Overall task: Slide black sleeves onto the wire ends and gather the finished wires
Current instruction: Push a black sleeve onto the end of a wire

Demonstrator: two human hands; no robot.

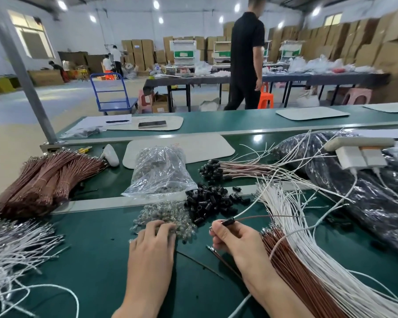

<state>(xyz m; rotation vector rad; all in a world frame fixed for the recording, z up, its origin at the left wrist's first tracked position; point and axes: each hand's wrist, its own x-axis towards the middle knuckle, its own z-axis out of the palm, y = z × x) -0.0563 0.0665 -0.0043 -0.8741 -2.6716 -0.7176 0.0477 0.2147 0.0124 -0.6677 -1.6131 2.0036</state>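
1. In the head view, at my right fingertips: my right hand (232,237) pinches a black sleeve (228,221) between thumb and fingers. The sleeve lies crosswise, and a brown wire (262,217) and a white wire (251,207) leave its right end.
2. Left of those fingers, my left hand (154,239) rests on a heap of clear pieces (168,214), fingers nearly straight, gripping nothing I can see.
3. Just beyond both sets of fingertips sits the heap of loose sleeves (209,203). Farther beyond lies the finished bunch (211,171), its sleeved ends pointing left.
4. I judge the right hand is nearer that bunch, and the held sleeve already lies parallel to it.
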